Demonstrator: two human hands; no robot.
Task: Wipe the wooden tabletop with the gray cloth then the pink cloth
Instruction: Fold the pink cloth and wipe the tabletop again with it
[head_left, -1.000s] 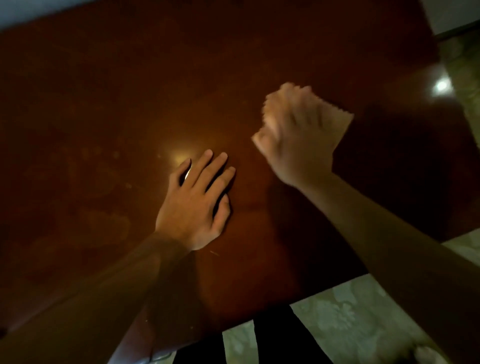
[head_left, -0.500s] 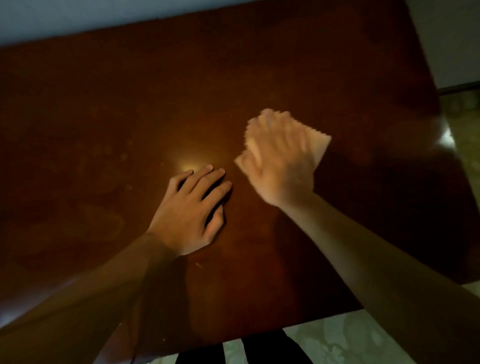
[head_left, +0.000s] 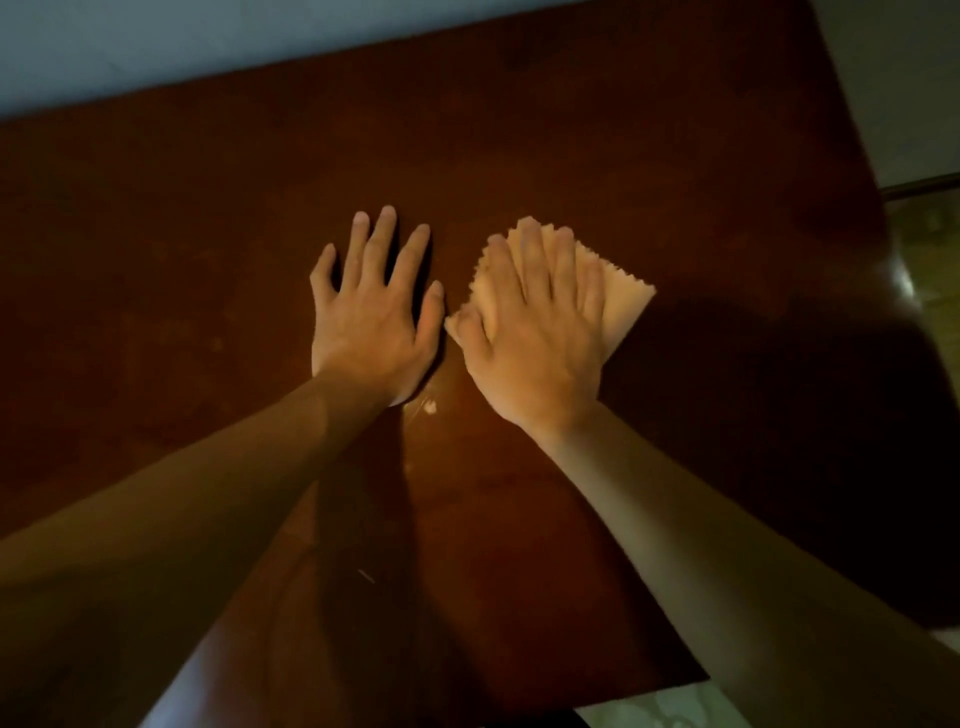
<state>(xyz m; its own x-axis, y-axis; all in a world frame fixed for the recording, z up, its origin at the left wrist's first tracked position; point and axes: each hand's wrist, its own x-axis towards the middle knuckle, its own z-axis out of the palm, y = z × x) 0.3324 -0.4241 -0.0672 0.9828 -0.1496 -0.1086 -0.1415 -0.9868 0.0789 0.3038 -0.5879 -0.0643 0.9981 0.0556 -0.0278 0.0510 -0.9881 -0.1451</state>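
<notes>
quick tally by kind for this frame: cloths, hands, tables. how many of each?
Cloths: 1, the pink cloth, flat under the right hand; no gray cloth in view.
Hands: 2, the right hand pressing the cloth and the left hand flat on the wood.
Tables: 1, the wooden tabletop.
Total: 4

The wooden worktop (head_left: 519, 130) is dark reddish-brown with a glossy finish, showing faint smudges and a small bright glare patch near its middle. The pink cloth (head_left: 621, 306) lies flat on it, right of centre, looking peach in the dim warm light; its edges are zigzag-cut and one corner points right. Much of it is covered by the right hand (head_left: 535, 332) pressing flat on top, so its full shape is probably square.
</notes>
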